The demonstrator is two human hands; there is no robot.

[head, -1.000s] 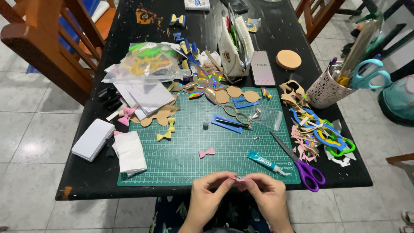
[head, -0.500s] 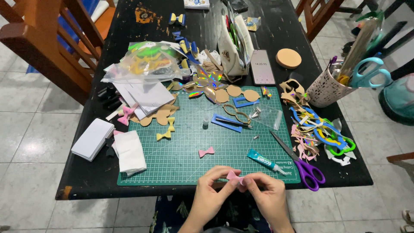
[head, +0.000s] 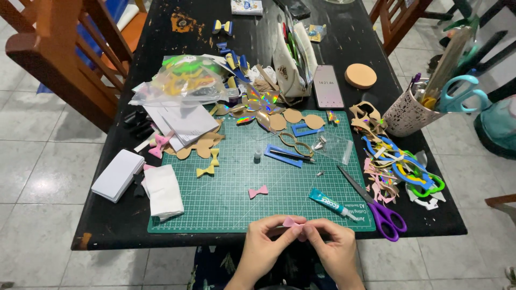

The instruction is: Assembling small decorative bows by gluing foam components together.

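Both hands pinch one small pink foam piece [head: 293, 222] at the near edge of the green cutting mat [head: 236, 182]: left hand [head: 267, 240] and right hand [head: 334, 244] each in a narrow grip. A teal glue tube [head: 329, 203] lies on the mat just beyond; a clear packet [head: 180, 80] of coloured shapes sits off its far left corner.

This looks like a home craft spot, with a black table [head: 161, 215] on a tiled floor [head: 32, 177], wooden chairs [head: 64, 48] beside the table, and a green cutting mat [head: 236, 177], scissors [head: 376, 207] and paper bows on the table.
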